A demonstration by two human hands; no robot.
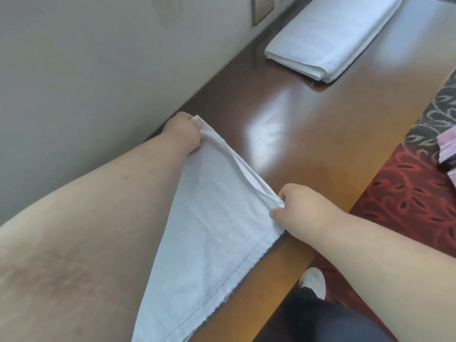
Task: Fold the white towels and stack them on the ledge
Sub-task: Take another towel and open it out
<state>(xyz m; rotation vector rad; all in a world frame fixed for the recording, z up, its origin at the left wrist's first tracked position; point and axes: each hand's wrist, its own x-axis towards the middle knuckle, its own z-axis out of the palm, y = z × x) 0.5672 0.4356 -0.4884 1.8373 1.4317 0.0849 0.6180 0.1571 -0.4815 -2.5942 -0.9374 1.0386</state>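
Observation:
A white towel (pixel 209 233) lies doubled over on the glossy brown wooden ledge (pixel 308 134), stretched from the wall side toward the ledge's front edge. My left hand (pixel 183 133) pinches its far corner beside the wall. My right hand (pixel 303 208) pinches the opposite corner near the front edge. The layered top edge runs taut between both hands, and the lower part trails off the bottom of the view under my left forearm. A second white towel (pixel 333 35), folded into a neat rectangle, rests farther along the ledge.
A grey wall (pixel 86 70) borders the ledge on the left, with a brass switch plate (pixel 262 8) above the folded towel. Red and dark patterned carpet (pixel 414 193) lies to the right, with a pink stack (pixel 449 149) at its edge. My white shoe (pixel 313 280) shows below.

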